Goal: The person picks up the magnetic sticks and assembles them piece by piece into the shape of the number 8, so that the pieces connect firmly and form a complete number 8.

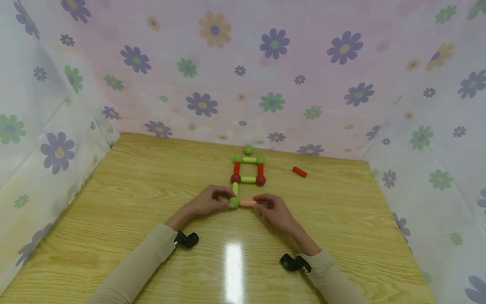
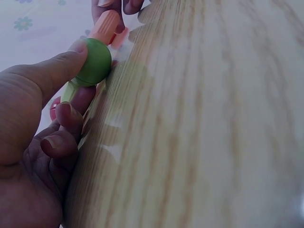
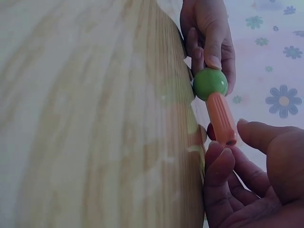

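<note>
My left hand (image 1: 210,200) pinches a green ball (image 2: 95,62) between thumb and fingers, low over the table. An orange rod (image 3: 221,118) points right from that ball, its inner end against it. At the rod's outer end is my right hand (image 1: 277,213), thumb and fingertips about it. A yellow-green rod (image 1: 235,189) runs from the held ball to a dark red ball (image 1: 236,179). This is the near left corner of a flat square with red rods (image 1: 260,169) at its sides, yellow-green rods front and back, and green balls (image 1: 260,160) at the far corners.
A loose green ball (image 1: 248,150) lies behind the square, close to the table's back edge. To the right lies a loose red rod (image 1: 299,172). Flowered cloth (image 1: 243,80) encloses the wooden table (image 1: 159,169) at the back and both sides.
</note>
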`<action>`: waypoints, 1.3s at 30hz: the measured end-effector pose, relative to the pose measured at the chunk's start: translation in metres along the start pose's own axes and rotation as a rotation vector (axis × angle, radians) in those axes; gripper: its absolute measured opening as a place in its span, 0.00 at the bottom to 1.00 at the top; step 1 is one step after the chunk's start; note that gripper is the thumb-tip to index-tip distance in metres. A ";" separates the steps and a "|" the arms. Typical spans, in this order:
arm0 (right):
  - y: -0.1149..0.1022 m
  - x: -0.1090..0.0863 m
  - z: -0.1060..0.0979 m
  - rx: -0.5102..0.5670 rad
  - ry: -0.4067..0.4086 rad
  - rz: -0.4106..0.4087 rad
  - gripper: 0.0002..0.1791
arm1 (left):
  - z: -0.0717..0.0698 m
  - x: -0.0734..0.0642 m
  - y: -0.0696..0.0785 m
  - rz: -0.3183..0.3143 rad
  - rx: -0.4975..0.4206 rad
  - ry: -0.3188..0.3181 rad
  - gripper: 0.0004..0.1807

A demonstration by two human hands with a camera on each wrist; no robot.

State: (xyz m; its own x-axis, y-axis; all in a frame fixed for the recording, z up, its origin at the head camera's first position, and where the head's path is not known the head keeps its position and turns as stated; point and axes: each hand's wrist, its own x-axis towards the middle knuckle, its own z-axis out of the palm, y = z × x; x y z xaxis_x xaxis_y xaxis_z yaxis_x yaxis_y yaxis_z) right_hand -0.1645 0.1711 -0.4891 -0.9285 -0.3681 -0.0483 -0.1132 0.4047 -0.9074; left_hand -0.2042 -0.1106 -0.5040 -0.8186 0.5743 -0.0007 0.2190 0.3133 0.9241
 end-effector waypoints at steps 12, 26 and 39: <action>0.015 0.010 -0.028 0.036 0.058 0.028 0.16 | 0.001 0.001 0.000 -0.004 0.014 -0.007 0.16; 0.031 0.054 -0.066 0.140 0.164 -0.025 0.19 | 0.000 0.001 -0.003 0.013 0.011 -0.012 0.16; 0.011 0.108 -0.074 -0.024 0.155 -0.099 0.18 | 0.000 0.000 -0.002 0.001 0.030 -0.007 0.15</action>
State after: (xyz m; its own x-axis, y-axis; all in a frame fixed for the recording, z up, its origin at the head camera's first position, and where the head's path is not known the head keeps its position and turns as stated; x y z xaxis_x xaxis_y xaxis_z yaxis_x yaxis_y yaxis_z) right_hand -0.2917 0.1978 -0.4738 -0.9556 -0.2743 0.1077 -0.2137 0.3935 -0.8942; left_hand -0.2044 -0.1113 -0.5054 -0.8149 0.5796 -0.0029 0.2353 0.3354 0.9122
